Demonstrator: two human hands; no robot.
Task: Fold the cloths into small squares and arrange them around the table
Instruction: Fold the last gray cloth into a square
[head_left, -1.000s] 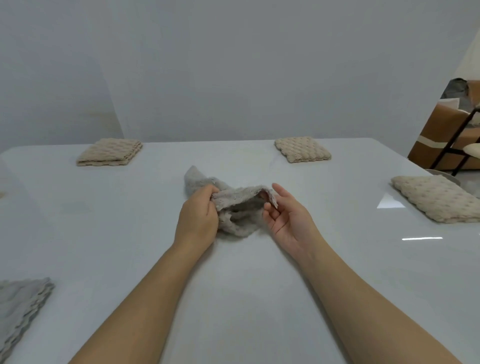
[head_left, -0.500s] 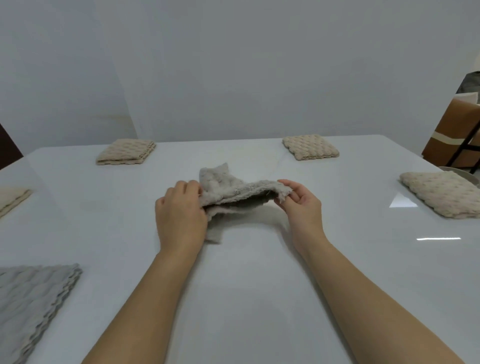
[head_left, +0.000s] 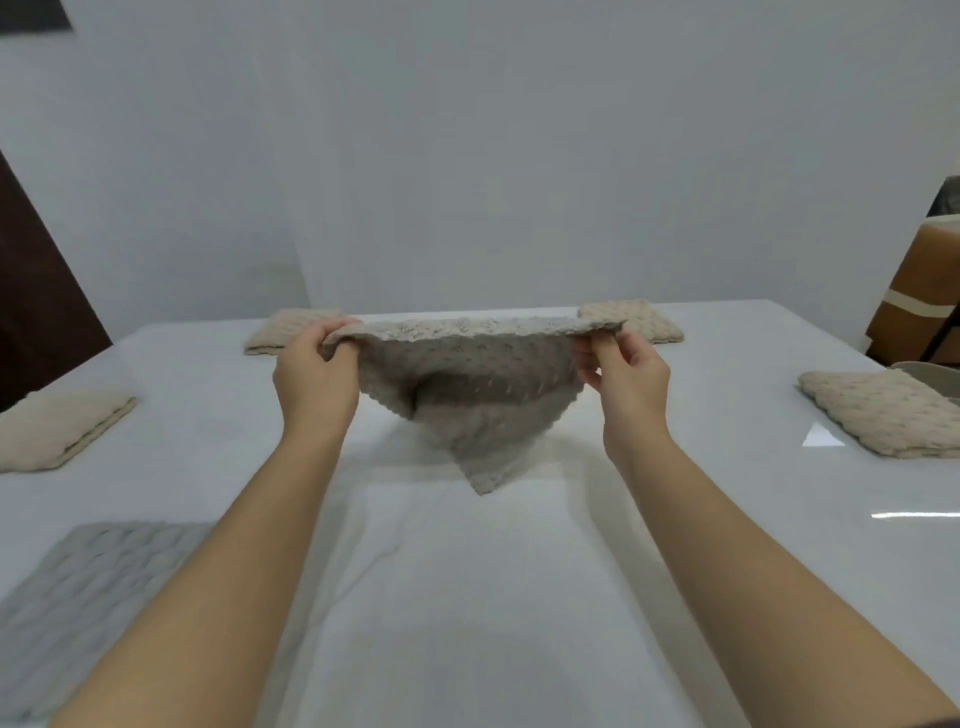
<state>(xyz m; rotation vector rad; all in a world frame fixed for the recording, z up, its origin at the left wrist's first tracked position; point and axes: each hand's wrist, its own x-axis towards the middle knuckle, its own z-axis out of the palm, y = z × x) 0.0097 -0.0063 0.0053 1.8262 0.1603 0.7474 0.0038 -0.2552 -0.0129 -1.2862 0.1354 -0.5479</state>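
Head view: I see the grey cloth (head_left: 467, 374) pinched at its top corners, left hand (head_left: 317, 379) on one, right hand (head_left: 628, 384) on the other. It's stretched between them so it hangs open, tip dangling over the table (head_left: 467, 597), ready, I judge, for folding. A folded beige square (head_left: 883, 415) lies well out past the right hand.

The white desk (head_left: 467, 597) is carrying five folded cloths, all lying flat near its edges. Two beige ones, the far-left cloth (head_left: 291, 332) and the far-right cloth (head_left: 652, 325), are sitting well apart along the desk's far edge. The left cloth (head_left: 57, 428) is resting at the desk's left edge and the right cloth (head_left: 883, 415) at its right edge. The grey cloth (head_left: 88, 597) is lying at the desk's near-left corner.
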